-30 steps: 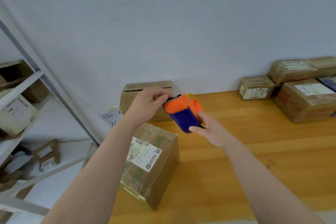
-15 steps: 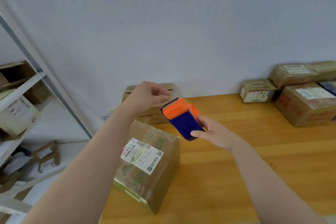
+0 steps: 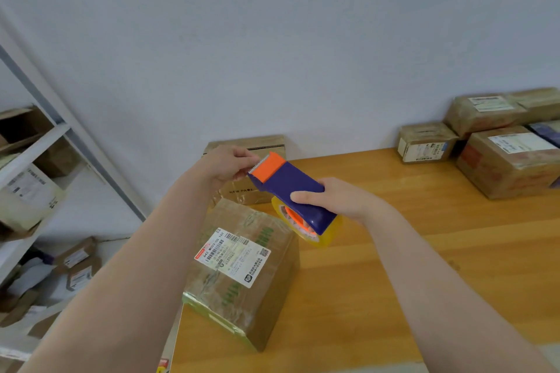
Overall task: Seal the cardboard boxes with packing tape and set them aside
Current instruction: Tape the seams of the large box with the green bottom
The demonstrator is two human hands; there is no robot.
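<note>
**Tape gun is up, box is below it and closer to me**

Working outward from me: the labelled box (image 3: 242, 269) sits on the wooden table (image 3: 439, 266) at its left edge, shipping label up. Its long axis runs away from me and tilts a bit to the right.

Both hands are up in the air past its far end. My right hand (image 3: 336, 200) is wrapped around the blue body of the tape dispenser (image 3: 291, 188), and the yellow roll (image 3: 315, 233) hangs under it, just off the box's far right corner. My left hand (image 3: 225, 166) has its fingers pinched at the toothed orange tip. I guess they're on the loose tape end, but clear film doesn't show up, so I can't swear to it.

So here's the deal: the dispenser points far-left to near-right, crossing the box's long axis instead of following it. I reckon I need to swing it in line and drop it toward me. The left hand is closer to the box's far edge.

Behind that there's another box (image 3: 260, 142) against the wall, and further right a stack of boxes (image 3: 509, 166), well apart.
</note>
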